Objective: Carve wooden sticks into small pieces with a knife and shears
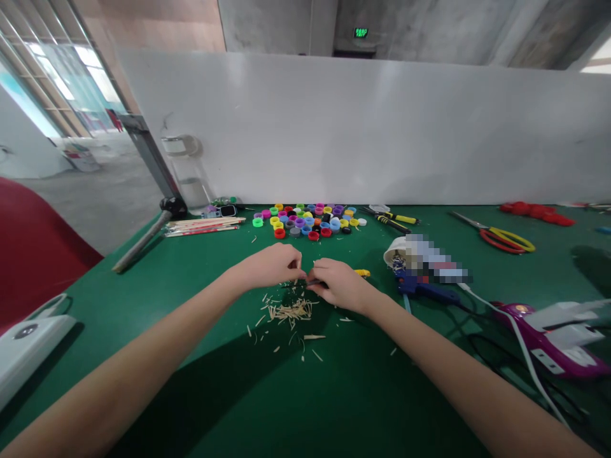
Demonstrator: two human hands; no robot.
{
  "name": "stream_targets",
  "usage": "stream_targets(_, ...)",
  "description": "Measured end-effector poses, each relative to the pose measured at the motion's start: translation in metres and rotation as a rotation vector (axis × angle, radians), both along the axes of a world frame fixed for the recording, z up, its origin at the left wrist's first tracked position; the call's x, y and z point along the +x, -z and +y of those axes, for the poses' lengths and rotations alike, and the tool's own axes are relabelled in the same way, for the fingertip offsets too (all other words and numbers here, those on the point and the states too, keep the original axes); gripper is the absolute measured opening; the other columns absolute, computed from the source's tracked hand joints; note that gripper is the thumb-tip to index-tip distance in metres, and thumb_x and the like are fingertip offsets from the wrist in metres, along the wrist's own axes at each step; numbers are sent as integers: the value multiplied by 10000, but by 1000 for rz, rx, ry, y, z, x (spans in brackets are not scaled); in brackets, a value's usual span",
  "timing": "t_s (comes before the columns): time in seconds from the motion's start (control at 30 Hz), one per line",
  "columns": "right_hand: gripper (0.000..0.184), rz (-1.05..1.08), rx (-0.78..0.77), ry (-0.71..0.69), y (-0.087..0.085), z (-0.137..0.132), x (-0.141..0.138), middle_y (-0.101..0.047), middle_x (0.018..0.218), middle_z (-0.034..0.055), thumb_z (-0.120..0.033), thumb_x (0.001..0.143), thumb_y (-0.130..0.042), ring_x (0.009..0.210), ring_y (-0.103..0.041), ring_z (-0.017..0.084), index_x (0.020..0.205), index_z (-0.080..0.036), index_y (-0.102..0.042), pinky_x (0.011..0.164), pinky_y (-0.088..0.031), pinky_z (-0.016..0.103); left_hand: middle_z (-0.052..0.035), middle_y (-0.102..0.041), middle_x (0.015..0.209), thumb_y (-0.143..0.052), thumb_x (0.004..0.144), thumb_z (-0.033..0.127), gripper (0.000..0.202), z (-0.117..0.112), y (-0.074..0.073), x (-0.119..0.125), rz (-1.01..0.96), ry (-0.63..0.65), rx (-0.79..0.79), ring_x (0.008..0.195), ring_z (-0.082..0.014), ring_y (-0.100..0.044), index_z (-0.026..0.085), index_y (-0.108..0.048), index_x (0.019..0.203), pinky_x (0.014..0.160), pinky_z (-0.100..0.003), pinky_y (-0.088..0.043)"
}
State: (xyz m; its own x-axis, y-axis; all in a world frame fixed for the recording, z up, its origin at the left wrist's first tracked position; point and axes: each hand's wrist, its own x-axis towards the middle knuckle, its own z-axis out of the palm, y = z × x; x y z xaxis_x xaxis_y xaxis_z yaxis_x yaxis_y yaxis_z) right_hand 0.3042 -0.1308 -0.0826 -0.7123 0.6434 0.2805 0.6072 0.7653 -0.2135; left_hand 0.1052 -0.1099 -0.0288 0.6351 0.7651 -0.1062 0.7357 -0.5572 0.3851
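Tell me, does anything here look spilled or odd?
Yes: pale, thin wood-like slivers lie strewn on the green tabletop, like litter. A white round container appears tipped over, its mouth facing sideways.

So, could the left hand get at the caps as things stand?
Probably yes: the caps lie beyond the left hand, and nothing seems to stand between them. Its pinched fingers may need freeing first.

Caps (pixel 300 222) behind the scattered shavings (pixel 291 310)
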Motion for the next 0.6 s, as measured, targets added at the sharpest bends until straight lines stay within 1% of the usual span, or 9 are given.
stream_targets(0.17, 88, -41, 9, -7, 2, 4, -2, -596, 847, 54, -210, 839, -569, 812, -531, 165, 868, -150, -627, 675, -389, 267, -19, -577, 622, -489, 792, 410, 266, -1, -1, 1, -8, 25, -1, 547, -119, -476, 178, -565, 686, 506, -271, -312)
stream_targets(0.33, 88, -77, -2, -25, 1, 6, -5, -597, 825, 50, -207, 830, -575, 780, -536, 160, 862, -151, -635, 668, -386, 271, -5, -548, 589, -478, 796, 376, 237, -3, -4, 1, -8, 72, 3, 517, -110, -449, 179, -576, 707, 492, -264, -304)
stream_targets(0.47, 78, -73, -9, -36, 0, 7, -4, -596, 827, 46, -191, 826, -574, 787, -538, 160, 866, -161, -634, 662, -381, 271, -6, -565, 623, -459, 804, 340, 220, -3, -7, -1, 1, 124, -25, 524, -107, -453, 182, -599, 744, 499, -261, -305)
stream_targets(0.53, 80, -72, -3, -28, 1, 5, -4, -592, 827, 47, -201, 831, -572, 786, -535, 162, 863, -161, -633, 652, -376, 269, -8, -578, 635, -476, 799, 370, 229, -2, -6, -1, 3, 105, -19, 537, -110, -467, 184, -592, 733, 503, -262, -308)
stream_targets(0.6, 90, -61, 2, -12, 2, 1, -3, -589, 831, 51, -214, 842, -564, 788, -531, 163, 865, -157, -631, 648, -373, 268, -12, -587, 639, -506, 779, 411, 248, 0, -3, -1, 5, 56, 6, 555, -116, -483, 185, -571, 704, 509, -265, -311)
